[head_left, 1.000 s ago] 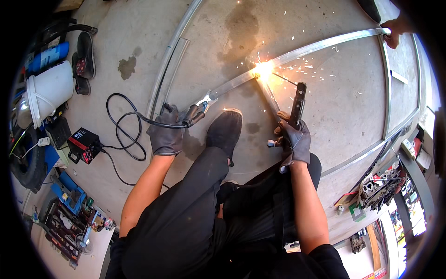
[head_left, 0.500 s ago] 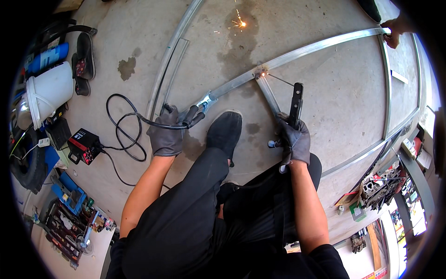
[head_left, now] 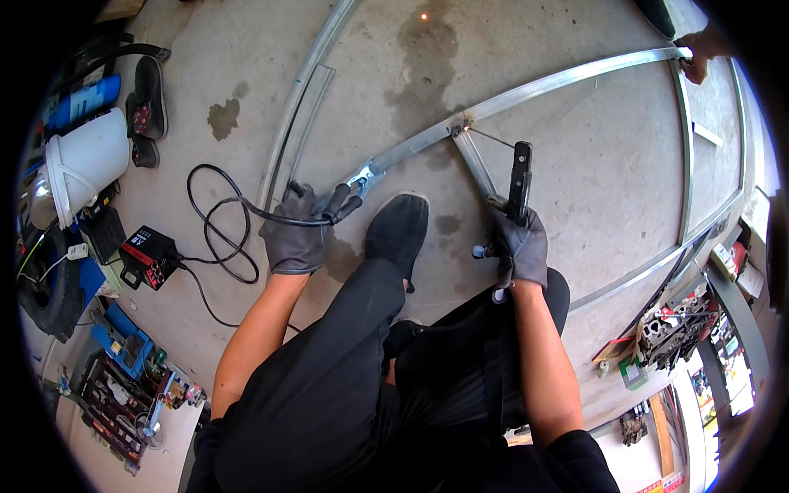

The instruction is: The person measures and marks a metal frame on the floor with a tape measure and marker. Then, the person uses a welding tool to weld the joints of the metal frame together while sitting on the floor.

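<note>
In its grey glove, my right hand (head_left: 520,244) is closed round a black electrode holder (head_left: 520,177). The thin welding electrode (head_left: 493,138) reaches from it to a joint where a short metal tube (head_left: 474,160) meets a long silvery tube (head_left: 575,76); a small orange glow shows there. My gloved left hand (head_left: 293,236) is closed at the long tube's near left end, its fingertips partly hidden. Beside it, a ground clamp (head_left: 360,179) with black handles bites the tube, and its black cable (head_left: 271,217) crosses over the glove.
Another person's hand (head_left: 697,56) holds the long tube's far right end. A black and red welding machine (head_left: 149,257) stands at left, its cables looped on the floor. Nearby are a white bucket (head_left: 86,174) and shoes (head_left: 149,103). More frame tubes (head_left: 686,156) lie at right.
The glow at the joint has dimmed slightly, and the spark burst on the floor ahead has shrunk to one dot. My right hand and the holder have shifted slightly left and up.
</note>
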The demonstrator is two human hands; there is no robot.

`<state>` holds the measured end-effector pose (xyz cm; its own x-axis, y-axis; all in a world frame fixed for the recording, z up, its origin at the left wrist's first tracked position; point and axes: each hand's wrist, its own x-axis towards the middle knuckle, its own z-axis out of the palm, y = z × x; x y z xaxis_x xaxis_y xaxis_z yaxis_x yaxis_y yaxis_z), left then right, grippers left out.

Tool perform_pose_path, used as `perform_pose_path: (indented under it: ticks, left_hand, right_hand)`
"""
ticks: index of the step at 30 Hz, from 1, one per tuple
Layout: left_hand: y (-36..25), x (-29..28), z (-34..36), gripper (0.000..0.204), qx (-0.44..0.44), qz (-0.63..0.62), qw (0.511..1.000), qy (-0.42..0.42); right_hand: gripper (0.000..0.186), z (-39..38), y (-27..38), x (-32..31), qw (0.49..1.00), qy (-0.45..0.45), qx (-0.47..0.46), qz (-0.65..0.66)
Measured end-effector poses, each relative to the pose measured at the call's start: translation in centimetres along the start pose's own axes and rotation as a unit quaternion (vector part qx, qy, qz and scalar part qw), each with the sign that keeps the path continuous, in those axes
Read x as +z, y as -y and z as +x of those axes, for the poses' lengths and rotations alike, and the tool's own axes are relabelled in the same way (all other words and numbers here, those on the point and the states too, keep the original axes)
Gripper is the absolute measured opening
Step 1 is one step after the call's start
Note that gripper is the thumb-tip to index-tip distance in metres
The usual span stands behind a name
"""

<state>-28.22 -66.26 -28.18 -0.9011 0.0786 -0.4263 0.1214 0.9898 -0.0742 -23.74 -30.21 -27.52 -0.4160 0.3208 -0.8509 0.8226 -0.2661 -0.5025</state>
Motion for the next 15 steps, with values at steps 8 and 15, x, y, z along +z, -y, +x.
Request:
perform_pose_path:
  ticks: [8,15]
  left_hand:
    - [0.4,0.8,0.2,0.038,-0.006,0.023,0.999,0.025]
    - [0.2,0.3,0.5,0.054,-0.024,0.037,0.997,0.07]
  right_hand:
    - [0.026,0.2,-0.5,0.0,0.997,0.026,0.003,0.073]
    - [0.041,0.7,-1.4,-1.1,0.999,0.022,-0.031,0.034]
